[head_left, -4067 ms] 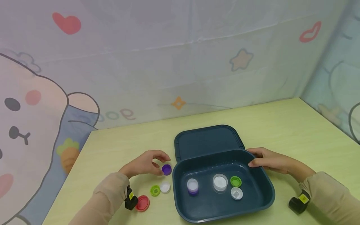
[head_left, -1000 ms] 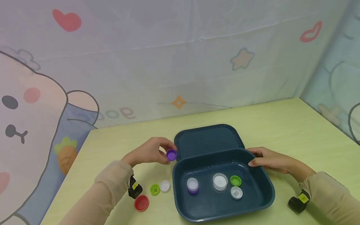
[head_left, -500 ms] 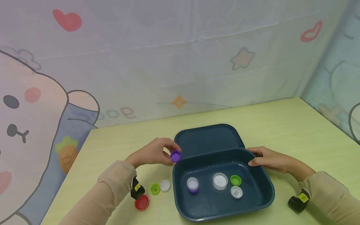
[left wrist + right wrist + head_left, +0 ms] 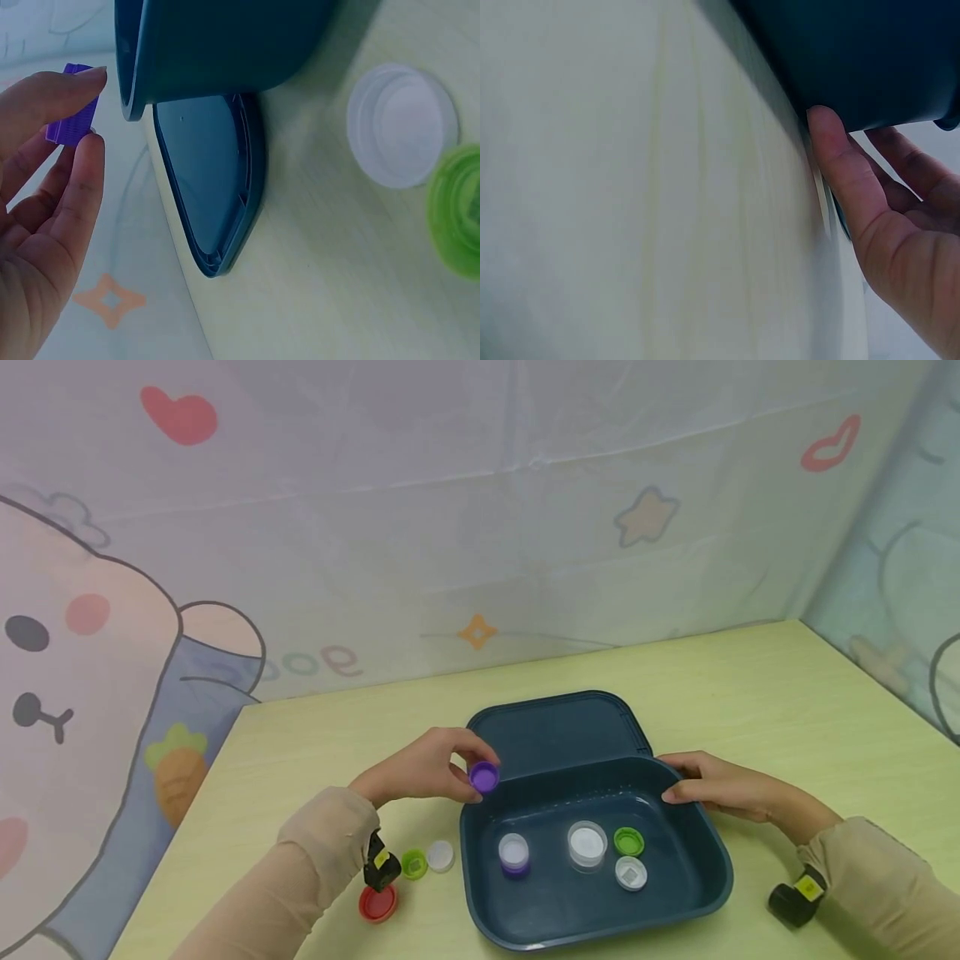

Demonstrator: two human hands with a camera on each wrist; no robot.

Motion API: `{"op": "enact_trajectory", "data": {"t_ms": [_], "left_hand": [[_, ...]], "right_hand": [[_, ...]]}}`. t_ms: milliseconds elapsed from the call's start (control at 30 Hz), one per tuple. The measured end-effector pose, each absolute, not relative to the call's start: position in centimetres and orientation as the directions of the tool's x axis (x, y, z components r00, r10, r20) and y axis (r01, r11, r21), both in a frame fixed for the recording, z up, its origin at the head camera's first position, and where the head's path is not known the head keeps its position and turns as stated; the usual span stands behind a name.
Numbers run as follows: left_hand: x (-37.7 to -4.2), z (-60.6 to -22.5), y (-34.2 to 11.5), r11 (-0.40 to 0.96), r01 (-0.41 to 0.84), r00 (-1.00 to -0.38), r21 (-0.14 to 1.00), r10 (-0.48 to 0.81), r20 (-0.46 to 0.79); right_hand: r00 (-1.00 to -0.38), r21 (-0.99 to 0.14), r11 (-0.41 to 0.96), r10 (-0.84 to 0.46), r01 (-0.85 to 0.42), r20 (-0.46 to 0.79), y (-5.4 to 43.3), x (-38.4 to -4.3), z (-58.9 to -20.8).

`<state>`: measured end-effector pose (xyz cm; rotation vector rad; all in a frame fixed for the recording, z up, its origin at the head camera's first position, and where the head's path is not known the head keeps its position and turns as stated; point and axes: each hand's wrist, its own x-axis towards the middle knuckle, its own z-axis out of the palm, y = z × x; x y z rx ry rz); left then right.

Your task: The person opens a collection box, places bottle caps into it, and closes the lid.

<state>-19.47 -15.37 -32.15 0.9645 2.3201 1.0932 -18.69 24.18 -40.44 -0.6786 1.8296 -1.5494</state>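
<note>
Between thumb and fingertips, my left hand (image 4: 429, 767) pinches a purple bottle cap (image 4: 484, 777), raised at the far left corner of a dark blue plastic box (image 4: 592, 935). The left wrist view shows the ridged side of that purple cap (image 4: 75, 124). My right hand (image 4: 723, 787) grips the box's far right rim, thumb over the edge and fingers outside along the wall. Inside the box lie a translucent-topped cap on a purple one (image 4: 514, 853), a clear round lid with a white cap (image 4: 587, 845), a green cap (image 4: 628, 842) and a white cap (image 4: 631, 874).
Behind the box, its dark blue lid (image 4: 558, 735) lies flat on the pale table (image 4: 787, 693). Left of the box are a white cap (image 4: 440, 857), a green cap (image 4: 414, 864) and a red lid (image 4: 378, 903). A printed cloth (image 4: 420, 527) hangs behind the table.
My left hand has picked the purple cap up from the table and carried it up and rightward to the box's edge. The right hand stays on the rim.
</note>
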Motion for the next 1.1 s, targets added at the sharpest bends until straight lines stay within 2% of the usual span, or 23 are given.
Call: {"op": "enact_trajectory", "data": {"t_ms": [633,1100], "left_hand": [[-19.5,-32.3,-14.0,0.42,0.484,-0.645,0.768,0.764,-0.011],[-19.3,-32.2,-12.6,0.412,0.49,-0.62,0.769,0.784,-0.024]], "right_hand": [[-0.661,-0.984,0.179,-0.737,0.007,-0.139,24.1,-18.7,-40.4],[-0.665,-0.983,0.183,-0.734,0.003,-0.139,24.1,-18.7,-40.3]]}}
